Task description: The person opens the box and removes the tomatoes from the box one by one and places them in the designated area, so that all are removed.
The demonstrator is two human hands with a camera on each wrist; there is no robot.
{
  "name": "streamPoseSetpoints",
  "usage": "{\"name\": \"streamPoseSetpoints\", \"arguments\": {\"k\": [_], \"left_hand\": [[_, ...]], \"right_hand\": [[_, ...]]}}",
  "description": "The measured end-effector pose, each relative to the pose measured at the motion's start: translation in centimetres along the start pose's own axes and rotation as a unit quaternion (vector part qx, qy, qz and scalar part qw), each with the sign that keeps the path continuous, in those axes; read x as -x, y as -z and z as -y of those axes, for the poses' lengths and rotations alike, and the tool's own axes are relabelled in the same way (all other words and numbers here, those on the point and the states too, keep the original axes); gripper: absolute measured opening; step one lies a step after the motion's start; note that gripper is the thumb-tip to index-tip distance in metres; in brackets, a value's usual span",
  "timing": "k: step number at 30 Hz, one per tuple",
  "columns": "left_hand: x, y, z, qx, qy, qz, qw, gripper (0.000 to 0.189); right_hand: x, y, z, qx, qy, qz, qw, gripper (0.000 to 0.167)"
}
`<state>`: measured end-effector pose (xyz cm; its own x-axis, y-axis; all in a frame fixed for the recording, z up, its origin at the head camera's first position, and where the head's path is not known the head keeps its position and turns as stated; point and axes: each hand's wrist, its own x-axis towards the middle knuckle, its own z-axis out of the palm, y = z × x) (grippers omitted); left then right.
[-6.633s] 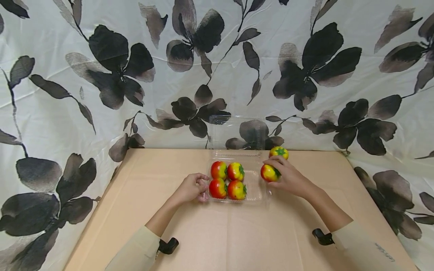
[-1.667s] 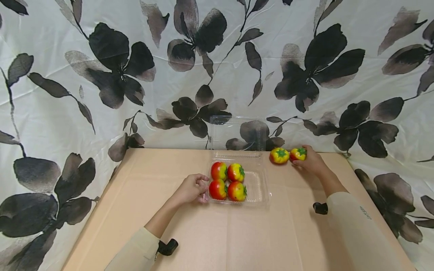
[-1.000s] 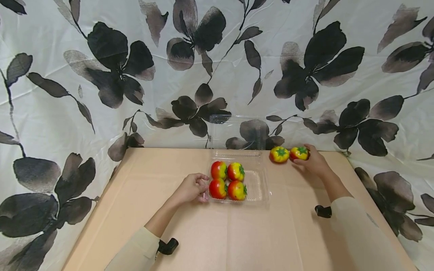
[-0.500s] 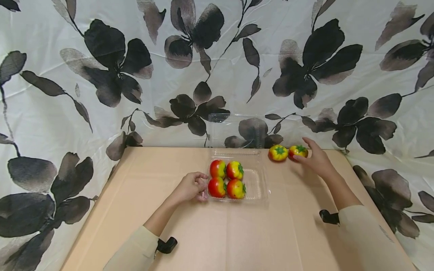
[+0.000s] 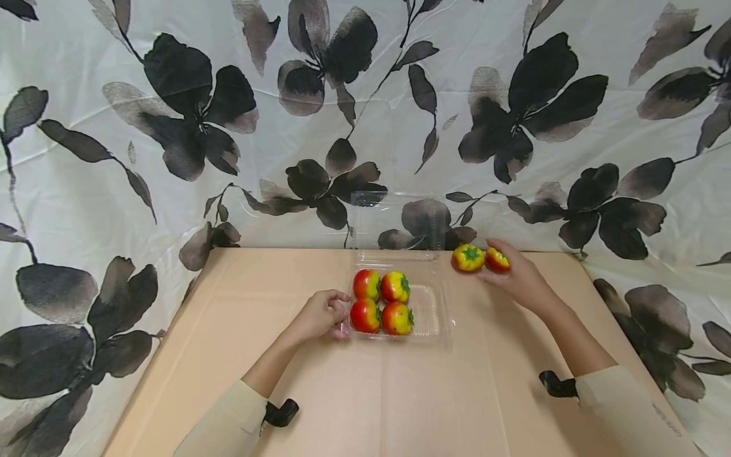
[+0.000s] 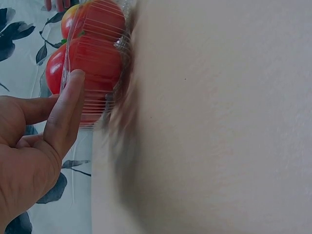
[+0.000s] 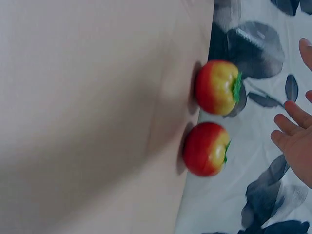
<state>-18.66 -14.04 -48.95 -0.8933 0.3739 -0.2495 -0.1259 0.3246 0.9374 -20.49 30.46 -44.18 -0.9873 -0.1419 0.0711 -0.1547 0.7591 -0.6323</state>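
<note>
My left hand (image 5: 320,315) pinches the left wall of a clear plastic clamshell box (image 5: 429,311) between thumb and fingers; the left wrist view shows its fingertips on the ribbed wall (image 6: 95,103). Several red-and-yellow, persimmon-like fruits (image 5: 367,315) with green caps fill the box's left part. Two more sit side by side at the table's back edge: a left fruit (image 5: 467,258) and a right fruit (image 5: 495,260). My right hand (image 5: 524,279) is at the right fruit and partly covers it in the head view. The right wrist view shows this hand (image 7: 298,146) with spread fingers, apart from both fruits.
The box's clear lid (image 5: 400,219) stands raised at the back against a white cloth (image 5: 240,38) with dark flower prints. A tan, cardboard-like tabletop (image 5: 434,406) lies beneath everything. A black wrist camera (image 5: 281,413) sits on the left forearm, another (image 5: 556,384) on the right.
My right hand carried a fruit from beside the box to the back edge, set it beside the other and let go. It has since shifted slightly left over it. My left hand stayed put.
</note>
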Motion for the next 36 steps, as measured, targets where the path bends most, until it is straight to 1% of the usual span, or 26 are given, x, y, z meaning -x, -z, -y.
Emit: {"name": "streamPoseSetpoints", "arguments": {"k": [5,8,15,16,19,22,24,28,32,34,36], "left_hand": [[0.0,0.0,-0.1,-0.003,-0.005,0.001,1.0000,0.035],[0.0,0.0,-0.1,-0.007,-0.002,-0.002,1.0000,0.034],[-0.1,0.0,-0.3,-0.022,-0.002,-0.009,0.9997,0.032],[-0.1,0.0,-0.3,-0.025,-0.004,-0.009,0.9996,0.032],[-0.2,0.1,-0.2,-0.027,-0.006,-0.009,0.9996,0.032],[-0.3,0.0,-0.2,-0.029,-0.005,-0.011,0.9995,0.031],[-0.3,0.0,-0.2,-0.030,-0.003,-0.012,0.9995,0.031],[-0.3,-0.1,-0.3,-0.026,0.003,-0.013,0.9996,0.031],[-0.3,-0.1,-0.2,-0.017,0.005,-0.008,0.9998,0.032],[-0.2,-0.1,-0.2,-0.015,0.004,-0.007,0.9999,0.032],[-0.2,-0.2,-0.2,-0.014,0.004,-0.009,0.9998,0.032]], "right_hand": [[0.9,-0.5,1.5,-0.004,0.020,0.006,0.9998,0.085],[1.2,-0.9,2.2,-0.003,0.041,0.013,0.9991,0.081],[1.9,-2.2,3.8,0.001,0.063,0.050,0.9967,0.068],[2.0,-2.4,4.0,0.002,0.072,0.055,0.9959,0.067],[2.0,-3.2,4.7,0.005,0.101,0.073,0.9922,0.061],[1.9,-3.8,5.4,0.010,0.128,0.098,0.9869,0.061],[1.8,-4.3,5.7,0.004,0.141,0.118,0.9829,0.061],[1.6,-5.2,6.2,-0.023,0.146,0.154,0.9768,0.062],[1.2,-6.0,6.7,-0.047,0.146,0.179,0.9719,0.066],[1.1,-6.4,6.9,-0.051,0.145,0.191,0.9696,0.067],[0.9,-6.8,7.1,-0.052,0.153,0.203,0.9657,0.065]]}}
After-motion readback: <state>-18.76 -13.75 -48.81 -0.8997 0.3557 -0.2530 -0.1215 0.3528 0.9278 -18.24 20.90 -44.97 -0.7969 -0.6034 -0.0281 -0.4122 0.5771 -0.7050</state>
